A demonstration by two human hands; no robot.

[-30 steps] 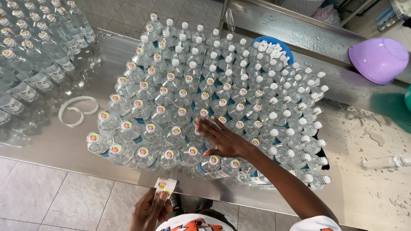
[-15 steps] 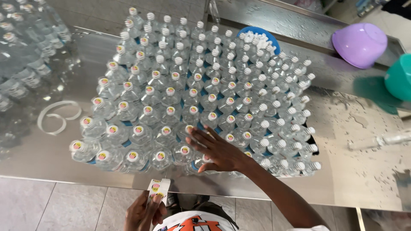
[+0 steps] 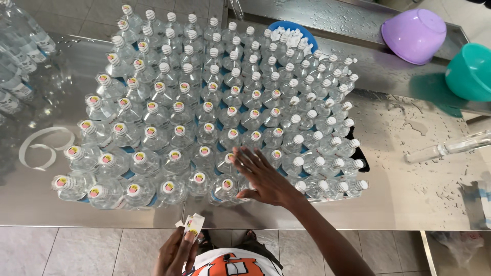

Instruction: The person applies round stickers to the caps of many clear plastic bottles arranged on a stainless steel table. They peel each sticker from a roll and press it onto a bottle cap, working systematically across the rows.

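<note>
while right hand [image 3: 263, 176] touches bottles [image 3: 204, 117], blue bowl [image 3: 292, 31] holds perhaps caps.

Head camera looks steeply down, near table [image 3: 409, 199].

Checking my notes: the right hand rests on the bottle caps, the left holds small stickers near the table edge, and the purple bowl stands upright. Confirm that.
Wrong on the bowl. In the head view the purple bowl lies upside down. The right hand does rest on the bottle caps; the left hand holds small stickers.
</note>
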